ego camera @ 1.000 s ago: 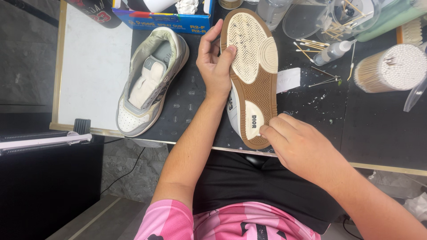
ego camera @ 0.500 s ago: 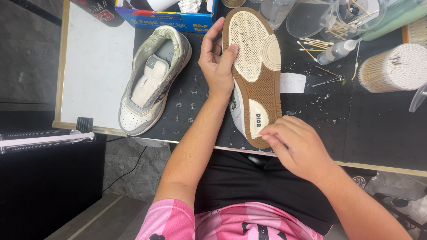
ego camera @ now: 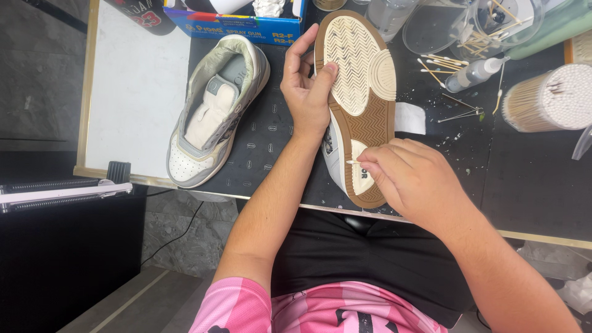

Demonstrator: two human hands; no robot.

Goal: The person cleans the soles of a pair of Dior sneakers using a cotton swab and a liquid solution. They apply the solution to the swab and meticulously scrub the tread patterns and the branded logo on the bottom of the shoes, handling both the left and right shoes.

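Note:
My left hand (ego camera: 307, 91) grips a sneaker (ego camera: 359, 92) turned sole up, thumb pressed on the cream herringbone forefoot. The sole is brown and cream with a cream heel patch. My right hand (ego camera: 412, 179) lies over the heel end and pinches a thin cotton swab (ego camera: 353, 162) whose white tip touches the heel patch. The matching sneaker (ego camera: 213, 111), grey, cream and white, lies upright on the black mat (ego camera: 259, 139) to the left, its insole showing.
A jar packed with cotton swabs (ego camera: 549, 98) stands at right. Loose swabs and a small dropper bottle (ego camera: 472, 74) lie near clear cups at the back. A blue box (ego camera: 237, 24) sits behind the sneakers. A white board (ego camera: 129, 92) covers the table's left.
My right hand has slid from the heel tip up over the heel patch, and the swab tip now shows at its left. The left hand keeps its hold.

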